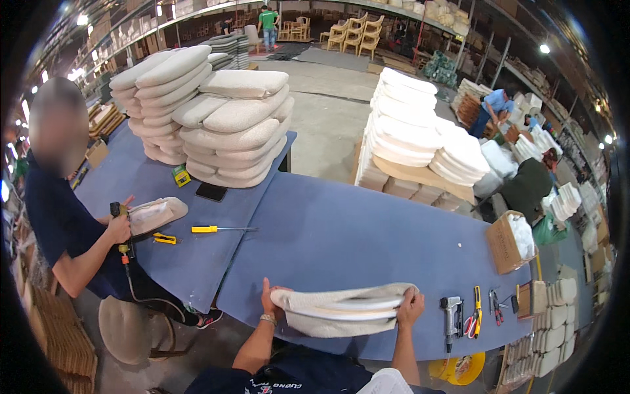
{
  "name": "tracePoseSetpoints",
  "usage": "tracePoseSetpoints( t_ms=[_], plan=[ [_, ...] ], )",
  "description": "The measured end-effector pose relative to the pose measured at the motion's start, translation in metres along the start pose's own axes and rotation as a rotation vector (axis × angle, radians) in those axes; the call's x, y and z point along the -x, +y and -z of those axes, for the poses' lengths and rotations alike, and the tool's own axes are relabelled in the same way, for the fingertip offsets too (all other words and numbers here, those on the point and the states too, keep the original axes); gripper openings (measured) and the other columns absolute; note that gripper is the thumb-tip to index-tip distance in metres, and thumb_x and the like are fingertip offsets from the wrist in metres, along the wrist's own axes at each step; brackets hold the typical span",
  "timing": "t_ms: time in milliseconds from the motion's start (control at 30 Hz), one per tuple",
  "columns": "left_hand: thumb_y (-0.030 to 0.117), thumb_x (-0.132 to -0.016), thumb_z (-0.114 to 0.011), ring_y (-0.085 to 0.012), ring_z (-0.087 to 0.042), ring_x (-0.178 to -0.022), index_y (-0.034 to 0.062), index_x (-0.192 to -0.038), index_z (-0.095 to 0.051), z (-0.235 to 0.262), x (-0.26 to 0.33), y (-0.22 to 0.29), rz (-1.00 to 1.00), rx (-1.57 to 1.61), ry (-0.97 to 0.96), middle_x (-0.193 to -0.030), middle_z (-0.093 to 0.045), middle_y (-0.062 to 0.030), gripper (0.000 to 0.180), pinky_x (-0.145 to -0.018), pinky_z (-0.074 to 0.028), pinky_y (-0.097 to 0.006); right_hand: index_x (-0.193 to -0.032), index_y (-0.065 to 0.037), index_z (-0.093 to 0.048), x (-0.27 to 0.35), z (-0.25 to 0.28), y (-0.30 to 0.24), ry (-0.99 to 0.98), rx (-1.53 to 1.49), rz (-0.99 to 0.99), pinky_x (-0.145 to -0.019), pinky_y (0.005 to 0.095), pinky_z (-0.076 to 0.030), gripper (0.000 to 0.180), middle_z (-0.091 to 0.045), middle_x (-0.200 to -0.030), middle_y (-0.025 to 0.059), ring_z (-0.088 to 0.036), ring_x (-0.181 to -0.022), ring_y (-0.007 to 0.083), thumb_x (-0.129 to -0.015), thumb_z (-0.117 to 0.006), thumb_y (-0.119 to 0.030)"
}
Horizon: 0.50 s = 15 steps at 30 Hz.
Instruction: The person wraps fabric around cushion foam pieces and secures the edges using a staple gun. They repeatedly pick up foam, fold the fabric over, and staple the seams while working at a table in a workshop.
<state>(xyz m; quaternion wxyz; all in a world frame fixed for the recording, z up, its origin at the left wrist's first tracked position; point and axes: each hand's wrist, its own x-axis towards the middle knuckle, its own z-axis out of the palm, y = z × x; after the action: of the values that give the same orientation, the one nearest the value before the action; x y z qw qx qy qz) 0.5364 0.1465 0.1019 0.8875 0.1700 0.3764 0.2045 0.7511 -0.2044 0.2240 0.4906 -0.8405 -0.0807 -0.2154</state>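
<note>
Left grip [272, 302] and right grip [411, 307] are each closed on one end of the cover [335, 327], at nine and three o'clock; I have it over the six o'clock edge of the table [341, 223]. I judge even tension best, with the white pad [367, 305] centred.

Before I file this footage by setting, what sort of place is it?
Probably a furniture upholstery workshop: beige pads stand stacked on the blue table, what looks like a staple gun lies near its right end, and wooden-looking chairs stand beyond.
</note>
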Motion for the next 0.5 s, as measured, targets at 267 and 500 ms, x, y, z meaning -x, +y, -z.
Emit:
tracePoseSetpoints(
  t_ms=[267,500],
  plan=[
    [0.071,-0.100,-0.042,-0.0348,-0.061,-0.125,0.0046,-0.142,-0.056,-0.078,0.027,-0.001,-0.422,0.039,0.054,-0.138,-0.063,-0.0134,0.080,-0.109,-0.046,-0.047,-0.075,0.001,-0.062,-0.054,-0.052,0.038,-0.135,-0.256,-0.056,-0.059,0.0375,-0.039,0.035,-0.055,-0.071,0.0082,-0.049,-0.067,0.0173,-0.100,-0.064,-0.023],
    [0.059,-0.101,-0.055,-0.0250,-0.069,-0.090,-0.0031,-0.106,-0.068,-0.118,0.033,0.035,-0.642,-0.134,0.250,-0.103,-0.071,-0.0147,0.064,-0.079,-0.055,-0.040,-0.082,0.000,-0.070,-0.077,-0.022,0.061,-0.391,-0.547,-0.514,-0.057,0.0294,-0.045,0.029,-0.066,-0.079,-0.0007,-0.057,-0.066,0.0102,-0.100,-0.063,-0.022]
  ],
)
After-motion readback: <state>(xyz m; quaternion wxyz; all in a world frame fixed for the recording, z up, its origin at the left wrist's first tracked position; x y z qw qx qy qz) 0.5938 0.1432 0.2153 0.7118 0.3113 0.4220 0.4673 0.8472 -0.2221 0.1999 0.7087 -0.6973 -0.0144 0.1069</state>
